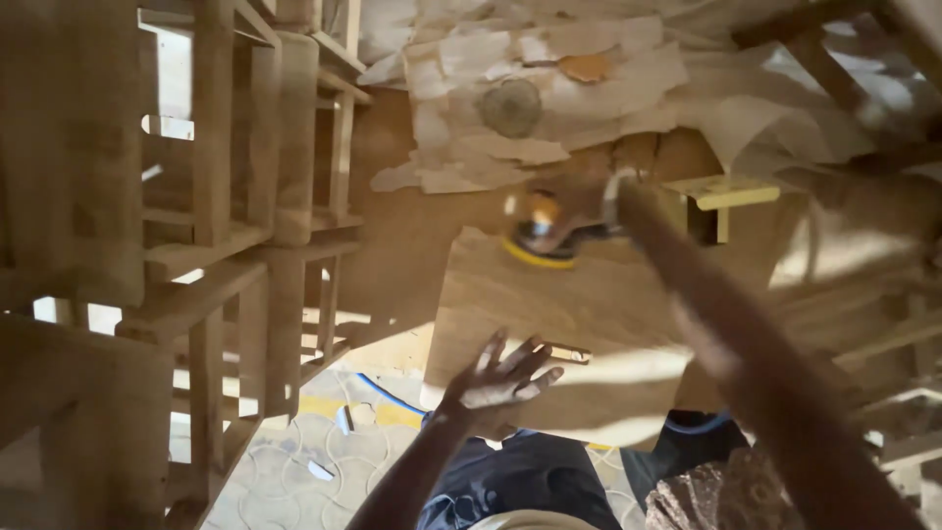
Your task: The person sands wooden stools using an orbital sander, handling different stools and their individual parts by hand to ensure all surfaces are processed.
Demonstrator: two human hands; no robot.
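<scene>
- The sander (538,236), a round power tool with a yellow pad, sits flat on the far end of a pale wooden panel (549,324), near its far edge.
- The right hand (579,208) is blurred, but it appears wrapped over the top of the sander, bearing it down onto the wood; the arm stretches out long from the lower right, which fits a reach to the panel's far end.
- The left hand (502,378) is let go of everything, fingers spread wide, hovering at the near edge of the panel; I can't tell whether the palm touches the wood. It looks placed to steady the board from the near side.
- The panel lies across the person's lap or some low support, sloping away from them, with dark trousers (520,486) showing beneath it.
- Beyond the sander, a heap of worn sandpaper sheets (535,93) lies on the bench, one with a round dark disc on top, close enough to reach.
- To the left stand stacked wooden frames (226,206), bare and unfinished.
- A blue cord (392,395) trails over the patterned floor (285,471) below.
</scene>
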